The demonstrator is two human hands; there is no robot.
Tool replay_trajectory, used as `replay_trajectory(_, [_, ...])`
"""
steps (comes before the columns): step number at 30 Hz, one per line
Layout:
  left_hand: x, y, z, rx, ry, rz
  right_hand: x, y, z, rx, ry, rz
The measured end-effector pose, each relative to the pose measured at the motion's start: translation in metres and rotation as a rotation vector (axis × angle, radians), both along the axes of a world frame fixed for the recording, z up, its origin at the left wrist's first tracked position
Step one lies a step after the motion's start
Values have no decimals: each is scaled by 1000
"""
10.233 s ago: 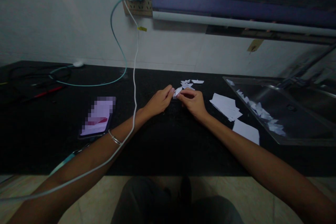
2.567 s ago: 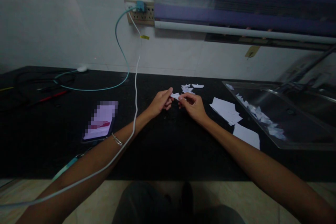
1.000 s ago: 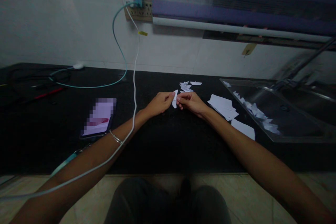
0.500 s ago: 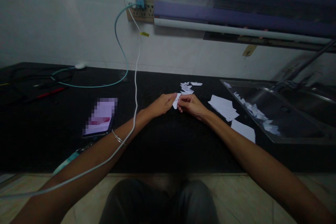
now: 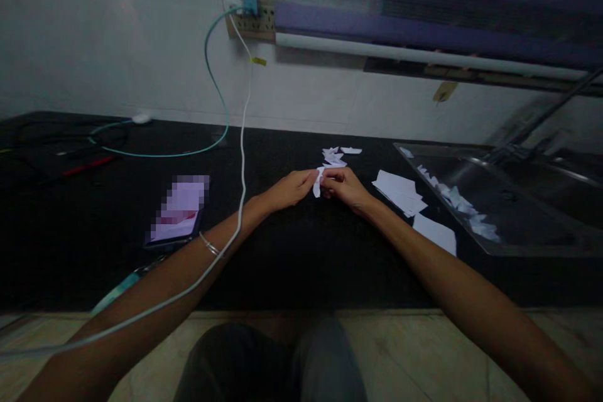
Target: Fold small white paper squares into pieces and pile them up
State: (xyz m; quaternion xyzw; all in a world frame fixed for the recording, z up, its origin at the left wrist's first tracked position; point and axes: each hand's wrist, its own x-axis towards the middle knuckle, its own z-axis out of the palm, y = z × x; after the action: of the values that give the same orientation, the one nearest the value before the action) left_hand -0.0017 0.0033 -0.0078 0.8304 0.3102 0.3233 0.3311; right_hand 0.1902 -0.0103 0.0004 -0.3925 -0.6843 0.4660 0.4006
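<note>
A small folded piece of white paper (image 5: 317, 187) is held between my two hands above the black countertop. My left hand (image 5: 296, 187) pinches its left side, thumb on top. From the right, my right hand (image 5: 345, 188) grips the paper with thumb and bent fingers. Just behind my hands lies a small group of folded paper pieces (image 5: 333, 156), with one narrow folded piece (image 5: 351, 151) beside it. To the right of my right hand rest a stack of white paper sheets (image 5: 399, 191) and another sheet (image 5: 436, 233).
A steel sink (image 5: 527, 250) is set into the counter at right, with more folded papers (image 5: 455, 199) along its left rim. A phone (image 5: 176, 210) lies at left. A white cable (image 5: 243, 163) hangs across my left forearm from the wall socket (image 5: 257, 20).
The paper between my hands shows a narrower shape than before. My right fingers have curled slightly over it. Both hands stay in nearly the same place, and my knees have shifted.
</note>
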Motion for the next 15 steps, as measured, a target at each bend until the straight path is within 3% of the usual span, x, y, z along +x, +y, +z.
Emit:
replay_trajectory(5, [0,-1,3,-28,26,59,2,2,3,-21,21,-136])
replay_trajectory(8, [-1,-4,8,-49,64,21,7,5,4,-7,89,-225])
replay_trajectory(15, [-2,-5,12,-85,103,38,35,24,17,221,0,-353])
